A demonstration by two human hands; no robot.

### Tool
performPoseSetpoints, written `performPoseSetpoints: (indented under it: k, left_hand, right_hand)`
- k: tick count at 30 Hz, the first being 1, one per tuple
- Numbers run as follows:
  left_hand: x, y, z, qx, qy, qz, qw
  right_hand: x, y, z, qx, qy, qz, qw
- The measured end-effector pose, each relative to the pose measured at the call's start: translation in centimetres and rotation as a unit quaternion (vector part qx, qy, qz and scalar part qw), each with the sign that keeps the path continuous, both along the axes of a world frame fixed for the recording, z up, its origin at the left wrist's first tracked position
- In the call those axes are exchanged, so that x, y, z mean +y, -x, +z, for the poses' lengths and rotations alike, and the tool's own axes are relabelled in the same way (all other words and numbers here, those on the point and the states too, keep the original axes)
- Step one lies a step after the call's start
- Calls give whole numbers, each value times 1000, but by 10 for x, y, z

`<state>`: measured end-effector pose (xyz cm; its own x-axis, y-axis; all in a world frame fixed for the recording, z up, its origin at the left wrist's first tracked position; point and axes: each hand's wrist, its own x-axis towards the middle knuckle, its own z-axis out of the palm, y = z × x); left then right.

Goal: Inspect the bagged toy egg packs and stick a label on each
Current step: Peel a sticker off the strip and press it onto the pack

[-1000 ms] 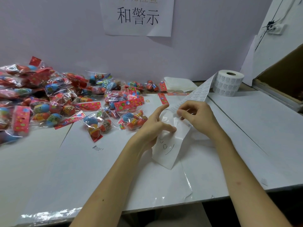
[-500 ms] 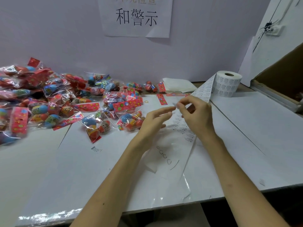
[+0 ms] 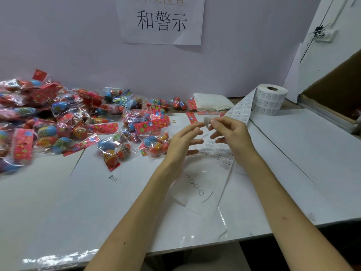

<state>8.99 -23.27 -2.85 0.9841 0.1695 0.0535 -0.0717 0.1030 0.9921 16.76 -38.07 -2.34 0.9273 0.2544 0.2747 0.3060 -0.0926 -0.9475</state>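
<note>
A heap of clear bagged toy egg packs (image 3: 58,118) with red headers covers the table's left and middle. The nearest packs (image 3: 154,143) lie just left of my hands. A white label roll (image 3: 270,99) stands at the back right, and its strip (image 3: 224,145) trails down across the table under my hands. My right hand (image 3: 230,135) pinches a small peeled label (image 3: 206,121) between thumb and forefinger. My left hand (image 3: 183,141) hovers beside it with fingers spread, its forefinger tip touching the label.
A white table (image 3: 293,163) spans the view. A stack of white sheets (image 3: 213,101) lies behind the strip. A cardboard box (image 3: 336,90) sits at the far right. A paper sign (image 3: 161,20) hangs on the wall. A loose rubber band (image 3: 174,121) lies near the packs.
The strip, held up a second ago, now lies on the table. My right hand has peeled one label off and lifted it; my left hand let go of the strip and opened.
</note>
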Motion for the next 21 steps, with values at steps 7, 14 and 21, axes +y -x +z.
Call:
performPoseSetpoints:
  k: [7,14,21]
  left_hand:
    - [1,-4,-6,-28,-84,42,995]
    - [31,-8,-16,25,-379,385,841]
    - [44,-9,-20,109,-410,317,848]
  right_hand:
    - [3,4,2,10,-19,18,1000]
    - [2,5,7,34,-65,19,997]
    - [6,7,4,18,-32,-2,999]
